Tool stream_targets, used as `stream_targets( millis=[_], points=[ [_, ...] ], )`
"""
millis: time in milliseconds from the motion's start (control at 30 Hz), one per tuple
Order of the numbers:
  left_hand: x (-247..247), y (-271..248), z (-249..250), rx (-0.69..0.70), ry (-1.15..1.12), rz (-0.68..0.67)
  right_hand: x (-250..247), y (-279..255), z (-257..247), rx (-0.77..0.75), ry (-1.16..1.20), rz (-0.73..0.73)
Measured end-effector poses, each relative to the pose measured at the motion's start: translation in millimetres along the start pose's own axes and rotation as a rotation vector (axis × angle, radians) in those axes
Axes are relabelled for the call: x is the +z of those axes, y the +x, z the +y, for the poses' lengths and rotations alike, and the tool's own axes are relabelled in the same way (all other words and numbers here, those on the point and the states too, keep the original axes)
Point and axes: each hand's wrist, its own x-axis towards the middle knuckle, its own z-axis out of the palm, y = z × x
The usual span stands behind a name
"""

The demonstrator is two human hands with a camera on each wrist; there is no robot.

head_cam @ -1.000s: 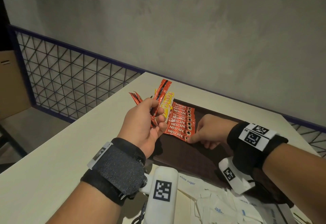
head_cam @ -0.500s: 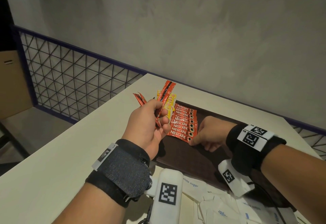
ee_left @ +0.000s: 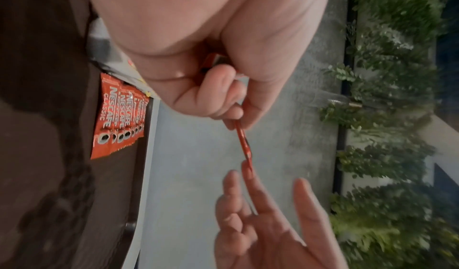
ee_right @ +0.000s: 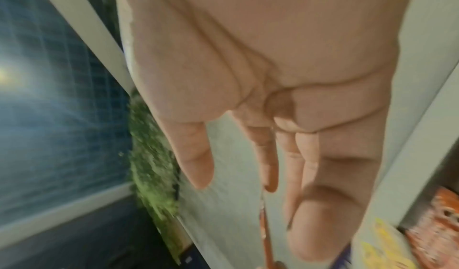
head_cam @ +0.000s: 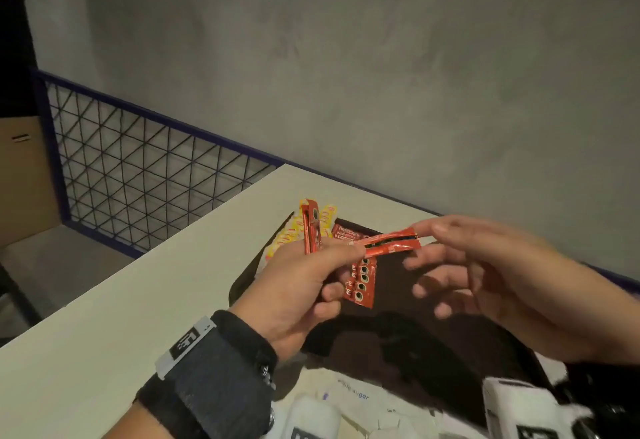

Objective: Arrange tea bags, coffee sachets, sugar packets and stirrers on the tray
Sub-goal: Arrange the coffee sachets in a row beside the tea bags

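Note:
My left hand hovers over the dark brown tray and grips a few red coffee sachets. One stands upright; another sticks out sideways to the right, pinched by thumb and forefinger. My right hand is spread with straight fingers, and its forefinger touches the free end of that sachet while the thumb stays apart. A neat row of red Nescafe sachets lies overlapped on the tray, partly hidden by my left hand. Yellow packets lie at the tray's far left corner.
White sugar packets are heaped on the cream table at the near edge of the tray. A blue-framed wire mesh railing runs along the table's far left side below a grey wall.
My right hand has lifted off the sachet row on the tray and risen to the left hand. The left hand has turned one red sachet sideways toward it.

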Motion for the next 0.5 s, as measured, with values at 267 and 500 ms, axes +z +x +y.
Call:
stream_targets(
  millis=[267,500],
  points=[
    [31,-23,-18,0.009,0.133,-0.163,-24,-36,34,-0.170,0.012,0.203],
    [32,-20,-20,0.054,0.116,-0.064,-42,-35,36,-0.321,-0.127,0.126]
  ],
)
